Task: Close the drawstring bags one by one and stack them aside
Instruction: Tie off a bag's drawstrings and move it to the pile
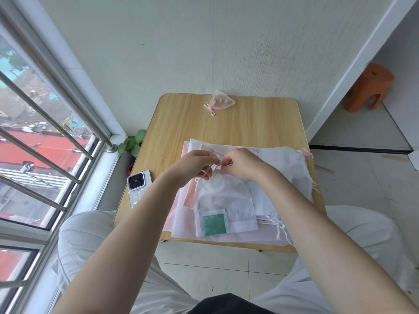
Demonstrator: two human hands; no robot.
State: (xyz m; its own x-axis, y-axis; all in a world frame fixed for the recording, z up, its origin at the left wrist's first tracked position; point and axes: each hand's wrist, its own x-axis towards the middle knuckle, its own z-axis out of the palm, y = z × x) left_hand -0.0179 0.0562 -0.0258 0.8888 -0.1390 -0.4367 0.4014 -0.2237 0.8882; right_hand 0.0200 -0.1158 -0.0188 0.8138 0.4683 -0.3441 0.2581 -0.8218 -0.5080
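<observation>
A sheer white drawstring bag (pixel 223 198) lies on top of a pile of white and pink bags (pixel 281 175) on the small wooden table (pixel 181 123). My left hand (pixel 195 165) and my right hand (pixel 240 164) meet at the bag's gathered mouth, each pinching a thin drawstring end. A white packet with a green square (pixel 213 223) lies at the near edge of the pile. A closed pink organza bag (pixel 221 102) with a tied bow sits alone at the table's far edge.
A white phone (pixel 136 189) lies face down at the table's left edge. A potted green plant (pixel 133 143) stands on the floor by the window. An orange stool (pixel 367 87) stands far right. My knees flank the table.
</observation>
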